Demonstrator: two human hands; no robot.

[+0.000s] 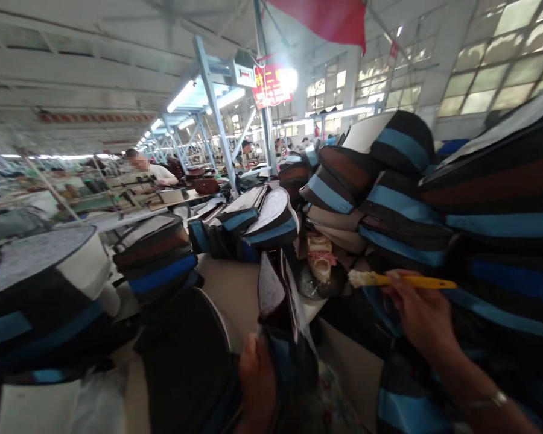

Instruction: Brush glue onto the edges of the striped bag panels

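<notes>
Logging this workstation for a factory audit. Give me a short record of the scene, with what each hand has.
Place: factory hall
Right hand: holds a yellow-handled brush
Left hand: grips a black and blue bag
Around the hands: stacked bags, black with blue bands
Others: a co-worker in the background

Glossy yellow plastic brush handle (416, 281) at four o'clock, pale stiff bristles (358, 278); matt black-and-blue cloth bags (402, 144) at two o'clock.
</notes>
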